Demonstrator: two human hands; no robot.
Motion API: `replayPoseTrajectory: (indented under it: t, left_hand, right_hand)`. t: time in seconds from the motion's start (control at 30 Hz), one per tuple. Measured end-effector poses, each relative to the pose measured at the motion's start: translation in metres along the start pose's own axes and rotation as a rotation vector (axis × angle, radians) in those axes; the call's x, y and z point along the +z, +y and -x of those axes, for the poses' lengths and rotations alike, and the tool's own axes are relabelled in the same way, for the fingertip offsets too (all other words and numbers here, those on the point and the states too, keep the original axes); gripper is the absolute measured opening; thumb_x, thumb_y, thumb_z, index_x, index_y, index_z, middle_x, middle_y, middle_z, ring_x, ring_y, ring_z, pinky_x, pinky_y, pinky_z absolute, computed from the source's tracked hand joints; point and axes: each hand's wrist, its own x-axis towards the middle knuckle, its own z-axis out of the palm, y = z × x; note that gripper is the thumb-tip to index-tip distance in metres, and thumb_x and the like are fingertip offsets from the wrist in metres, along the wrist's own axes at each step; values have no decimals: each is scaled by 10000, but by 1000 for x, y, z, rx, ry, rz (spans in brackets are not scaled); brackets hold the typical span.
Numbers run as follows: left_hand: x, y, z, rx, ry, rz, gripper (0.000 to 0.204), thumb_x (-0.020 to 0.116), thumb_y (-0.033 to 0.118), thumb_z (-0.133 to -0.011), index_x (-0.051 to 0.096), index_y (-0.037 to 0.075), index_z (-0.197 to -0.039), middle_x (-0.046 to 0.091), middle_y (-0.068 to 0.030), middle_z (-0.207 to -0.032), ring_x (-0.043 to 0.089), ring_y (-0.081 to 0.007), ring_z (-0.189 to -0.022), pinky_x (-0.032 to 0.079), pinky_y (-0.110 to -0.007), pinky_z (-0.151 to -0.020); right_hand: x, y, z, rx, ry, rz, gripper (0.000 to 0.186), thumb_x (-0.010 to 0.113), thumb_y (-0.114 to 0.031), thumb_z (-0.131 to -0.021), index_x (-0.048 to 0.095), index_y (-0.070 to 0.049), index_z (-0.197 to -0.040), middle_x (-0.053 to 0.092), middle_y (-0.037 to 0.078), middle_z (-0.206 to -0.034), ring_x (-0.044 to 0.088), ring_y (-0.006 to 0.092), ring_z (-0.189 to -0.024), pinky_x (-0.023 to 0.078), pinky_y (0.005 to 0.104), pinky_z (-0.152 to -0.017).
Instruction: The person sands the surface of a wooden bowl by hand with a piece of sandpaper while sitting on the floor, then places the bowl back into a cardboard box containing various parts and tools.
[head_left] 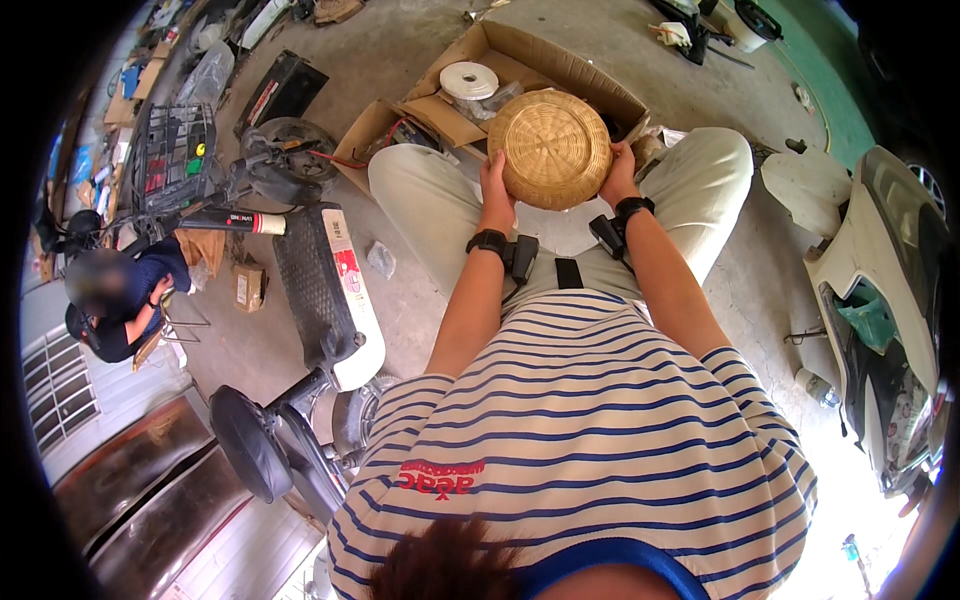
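Between my knees I hold up a round, straw-coloured woven basket [553,143], its flat circular base facing me. My left hand [497,192] is closed on the lower left of its rim. On the lower right side, my right hand [620,174] grips the rim too, with most of its fingers hidden behind the weave. Dark straps with small devices are on both wrists. Just beyond the basket is an open cardboard box [432,112], partly covered by it, with a white roll [468,80] inside.
An electric scooter [318,285] with a black seat stands close on my left. A crate [172,150] and a black box [283,92] lie farther left, where another person [120,295] sits. Vehicle body panels [850,300] stand on my right; a white bucket [750,30] is at the far right.
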Motion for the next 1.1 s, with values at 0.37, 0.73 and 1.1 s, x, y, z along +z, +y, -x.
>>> replayPoseTrajectory:
  t: [0.37, 0.73, 1.1]
  left_hand:
    - [7, -7, 2, 57, 180, -288, 658, 434, 448, -881, 259, -17, -1312, 364, -152, -1296, 386, -248, -1164, 304, -322, -965]
    - [-7, -12, -8, 52, 131, -257, 549, 401, 422, -887, 390, -10, -1225, 448, -146, -1214, 443, -254, -1118, 368, -361, -914]
    - [4, 17, 14, -75, -41, 288, 541, 367, 463, -913, 336, 88, -1301, 392, -108, -1306, 393, -268, -1190, 355, -425, -961]
  right_hand:
    - [-3, 1, -3, 15, 25, -12, 407, 391, -293, -749, 541, 9, -977, 580, 133, -971, 541, 271, -902, 405, 394, -842]
    - [-2, 3, -3, 25, 19, 1, 383, 389, -282, -757, 549, 0, -962, 590, 122, -965, 548, 271, -880, 415, 387, -845]
    - [-4, 16, -9, -44, 105, 358, 427, 365, -375, -860, 558, -15, -986, 574, 99, -1020, 517, 217, -917, 377, 304, -841]
